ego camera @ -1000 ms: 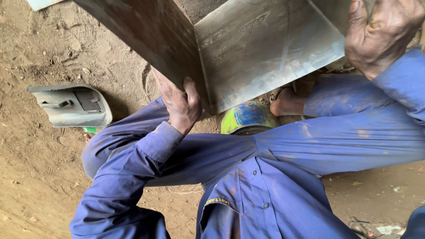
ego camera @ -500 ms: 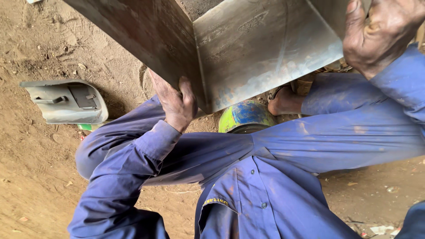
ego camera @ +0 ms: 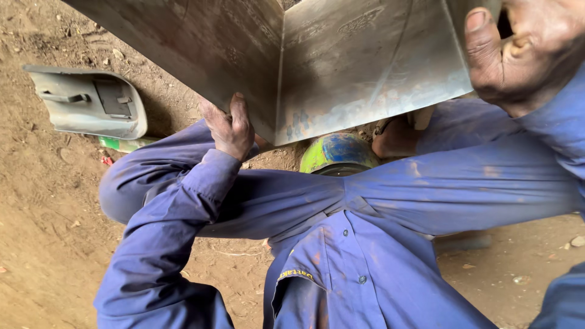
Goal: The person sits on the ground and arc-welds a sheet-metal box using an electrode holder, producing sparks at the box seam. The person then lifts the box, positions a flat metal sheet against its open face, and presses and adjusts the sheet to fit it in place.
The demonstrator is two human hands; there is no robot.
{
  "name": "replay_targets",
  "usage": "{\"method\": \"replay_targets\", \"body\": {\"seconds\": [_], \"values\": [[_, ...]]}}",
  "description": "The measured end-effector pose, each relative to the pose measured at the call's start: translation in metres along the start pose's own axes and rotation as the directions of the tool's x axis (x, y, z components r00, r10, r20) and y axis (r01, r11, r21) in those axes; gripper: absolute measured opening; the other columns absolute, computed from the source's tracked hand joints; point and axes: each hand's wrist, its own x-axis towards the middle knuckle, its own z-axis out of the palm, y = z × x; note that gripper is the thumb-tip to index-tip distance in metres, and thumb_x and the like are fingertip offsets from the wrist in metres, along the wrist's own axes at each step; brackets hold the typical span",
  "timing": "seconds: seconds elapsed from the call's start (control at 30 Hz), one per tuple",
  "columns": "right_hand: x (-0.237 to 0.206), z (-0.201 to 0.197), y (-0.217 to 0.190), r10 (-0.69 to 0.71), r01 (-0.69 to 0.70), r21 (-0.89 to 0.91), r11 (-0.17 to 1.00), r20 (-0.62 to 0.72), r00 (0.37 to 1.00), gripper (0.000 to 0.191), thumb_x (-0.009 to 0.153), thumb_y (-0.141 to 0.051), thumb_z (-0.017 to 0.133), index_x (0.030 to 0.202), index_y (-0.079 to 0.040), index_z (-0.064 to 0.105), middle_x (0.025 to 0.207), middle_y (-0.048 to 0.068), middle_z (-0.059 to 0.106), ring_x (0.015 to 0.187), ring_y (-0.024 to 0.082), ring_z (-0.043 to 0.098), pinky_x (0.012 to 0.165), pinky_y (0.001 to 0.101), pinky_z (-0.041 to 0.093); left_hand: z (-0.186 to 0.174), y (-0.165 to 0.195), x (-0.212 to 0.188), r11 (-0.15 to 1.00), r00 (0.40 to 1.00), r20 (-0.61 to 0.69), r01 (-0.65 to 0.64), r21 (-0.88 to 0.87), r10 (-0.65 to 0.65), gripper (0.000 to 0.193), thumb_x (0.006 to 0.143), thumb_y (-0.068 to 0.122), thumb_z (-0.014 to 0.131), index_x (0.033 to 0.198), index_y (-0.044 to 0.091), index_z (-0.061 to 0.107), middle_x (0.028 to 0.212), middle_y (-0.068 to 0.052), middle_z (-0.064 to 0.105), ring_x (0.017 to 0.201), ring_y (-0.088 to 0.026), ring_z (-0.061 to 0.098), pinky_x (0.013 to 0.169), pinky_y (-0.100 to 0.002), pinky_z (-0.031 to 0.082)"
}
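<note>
A person in blue work overalls [ego camera: 390,201] crouched over bare brown earth [ego camera: 36,244], holding a large folded sheet of grey metal [ego camera: 341,67] that filled the top of the frame. The left hand [ego camera: 228,125], at centre left, gripped the sheet's lower edge, fingers curled over the metal beside the vertical fold. The right hand [ego camera: 524,52], in the upper right corner, was clenched around the sheet's right-hand edge, thumb pressed forward. Below the sheet, at the centre of the frame, a round green and blue object [ego camera: 338,152] showed between the knees. A grey welding face shield [ego camera: 88,100] lay on the ground at the upper left, well apart from both hands.
</note>
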Motion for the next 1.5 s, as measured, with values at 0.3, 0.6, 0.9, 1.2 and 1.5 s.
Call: {"method": "replay_targets", "body": {"seconds": [0.3,0.6,0.9,1.2,1.5], "values": [[0.061,-0.008,-0.027,-0.052,0.058,-0.067,0.996,0.085,0.995,0.046,0.115,-0.024,0.062,0.077,0.000,0.052,0.062,0.012,0.044,0.054,0.026,0.042,0.057,0.0392,0.034,0.000,-0.014,0.023,0.981,0.993,-0.037,-0.101,0.168,0.109,0.051,0.101,0.008,0.065,0.146,-0.005,0.043,0.135,-0.028,0.056,0.123,-0.044,0.055,0.111,-0.051,0.042],[0.056,-0.033,-0.017,-0.257,0.253,-0.310,0.917,0.027,0.966,0.044,0.112,-0.020,0.062,0.073,-0.001,0.053,0.063,0.014,0.047,0.058,0.030,0.046,0.062,0.0419,0.036,0.003,0.013,0.022,0.939,0.954,-0.048,-0.283,0.193,0.298,0.063,0.101,0.005,0.064,0.154,-0.009,0.031,0.145,-0.031,0.048,0.132,-0.048,0.048,0.117,-0.053,0.036],[0.070,-0.019,0.000,-0.297,0.260,-0.380,0.888,-0.042,0.954,0.045,0.109,-0.017,0.065,0.067,-0.002,0.055,0.061,0.014,0.048,0.057,0.032,0.049,0.063,0.0433,0.038,0.003,0.042,0.052,0.980,0.980,-0.035,-0.196,0.038,0.198,0.053,0.094,0.004,0.057,0.144,-0.007,0.044,0.130,-0.028,0.057,0.121,-0.045,0.057,0.112,-0.051,0.044],[0.052,0.021,0.010,-0.306,0.226,-0.411,0.883,-0.139,0.942,0.042,0.107,-0.015,0.062,0.068,-0.002,0.058,0.063,0.012,0.052,0.055,0.028,0.053,0.057,0.0381,0.039,0.006,0.012,0.045,0.963,0.962,-0.050,-0.266,0.047,0.268,0.059,0.087,0.005,0.053,0.144,-0.008,0.044,0.132,-0.030,0.055,0.121,-0.047,0.056,0.112,-0.052,0.044],[0.029,-0.008,-0.009,-0.263,0.145,-0.445,0.884,-0.216,0.940,0.046,0.112,-0.018,0.063,0.068,-0.005,0.062,0.062,0.010,0.056,0.052,0.022,0.054,0.054,0.0375,0.042,-0.005,0.046,0.025,0.928,0.935,-0.018,-0.349,0.132,0.354,0.060,0.088,0.006,0.057,0.145,-0.009,0.043,0.142,-0.035,0.049,0.132,-0.052,0.048,0.119,-0.053,0.035]]}}
